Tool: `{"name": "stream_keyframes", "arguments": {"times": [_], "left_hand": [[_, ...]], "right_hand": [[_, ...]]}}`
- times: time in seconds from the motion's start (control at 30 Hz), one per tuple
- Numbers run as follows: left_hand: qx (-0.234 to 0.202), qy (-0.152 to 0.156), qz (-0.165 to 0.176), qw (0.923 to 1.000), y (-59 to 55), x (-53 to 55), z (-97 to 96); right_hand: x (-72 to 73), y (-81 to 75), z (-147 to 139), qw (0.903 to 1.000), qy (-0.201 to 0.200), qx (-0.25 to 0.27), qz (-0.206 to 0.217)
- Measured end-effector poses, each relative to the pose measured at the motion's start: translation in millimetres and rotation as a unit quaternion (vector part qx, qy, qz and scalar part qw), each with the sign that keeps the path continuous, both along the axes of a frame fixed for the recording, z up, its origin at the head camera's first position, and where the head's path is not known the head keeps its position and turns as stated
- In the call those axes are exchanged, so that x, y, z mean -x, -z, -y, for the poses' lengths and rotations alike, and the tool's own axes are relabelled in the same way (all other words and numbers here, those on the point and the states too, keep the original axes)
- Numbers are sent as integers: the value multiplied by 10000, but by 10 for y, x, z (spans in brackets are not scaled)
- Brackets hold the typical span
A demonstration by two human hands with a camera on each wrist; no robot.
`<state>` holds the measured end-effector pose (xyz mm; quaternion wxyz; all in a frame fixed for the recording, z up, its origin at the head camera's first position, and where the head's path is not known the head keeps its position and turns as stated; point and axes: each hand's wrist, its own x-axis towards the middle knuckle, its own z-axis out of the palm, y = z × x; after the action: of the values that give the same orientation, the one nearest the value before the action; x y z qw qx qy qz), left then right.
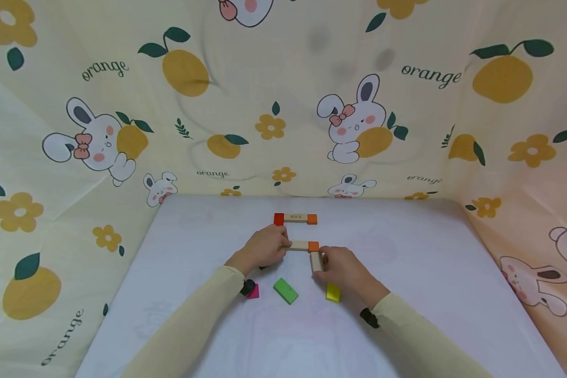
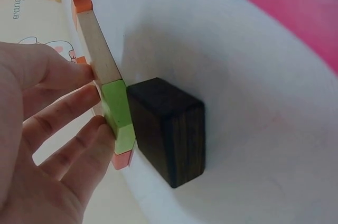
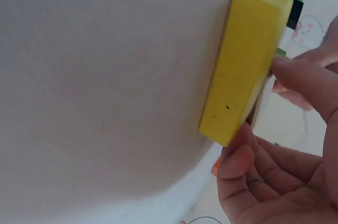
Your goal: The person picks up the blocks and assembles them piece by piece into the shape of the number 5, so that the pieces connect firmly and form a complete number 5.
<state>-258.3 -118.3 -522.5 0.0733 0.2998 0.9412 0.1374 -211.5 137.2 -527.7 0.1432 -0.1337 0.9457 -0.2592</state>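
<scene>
In the middle of the table, my left hand (image 1: 264, 245) has its thumb and fingers about a green block (image 2: 116, 102), hidden under the hand in the head view. A plain wooden block (image 1: 298, 245) runs from there to an orange block (image 1: 314, 246). My right hand (image 1: 345, 270) pinches another plain wooden block (image 1: 316, 263), whose far end is right at the orange one. Behind, a red block (image 1: 279, 218), a wooden block with printed marks (image 1: 295, 218) and an orange block (image 1: 312, 219) form a row. A reddish block (image 2: 122, 159) lies beyond the green one.
Nearer the person lie a loose green block (image 1: 285, 291), a yellow block (image 1: 333, 292) below the right hand and a pink block (image 1: 253, 291) by the left wrist. A black block (image 2: 166, 129) stands close under the left hand. Patterned cloth (image 1: 283, 152) walls surround the table.
</scene>
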Motion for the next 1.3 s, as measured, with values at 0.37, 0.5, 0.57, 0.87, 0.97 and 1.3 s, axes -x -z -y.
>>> {"name": "stream_keyframes", "arguments": {"times": [0.37, 0.5, 0.57, 0.87, 0.97, 1.3], "left_hand": [[-45, -23, 19, 10000, -26, -14, -7], [-41, -16, -16, 10000, -16, -19, -6], [-51, -22, -20, 10000, -6, -19, -7], [-133, -60, 43, 9999, -6, -28, -6], [-159, -50, 56, 9998, -3, -26, -4], [-151, -104, 26, 9998, 12, -5, 3]], "right_hand": [[-57, 3, 67, 9996, 77, 53, -259], [-71, 16, 76, 9993, 82, 18, -368], [-78, 22, 76, 9992, 92, 43, -396], [-73, 32, 83, 9989, 148, 133, -416], [-75, 36, 86, 9990, 155, 118, -413], [-68, 6, 100, 9991, 197, 118, -368]]}}
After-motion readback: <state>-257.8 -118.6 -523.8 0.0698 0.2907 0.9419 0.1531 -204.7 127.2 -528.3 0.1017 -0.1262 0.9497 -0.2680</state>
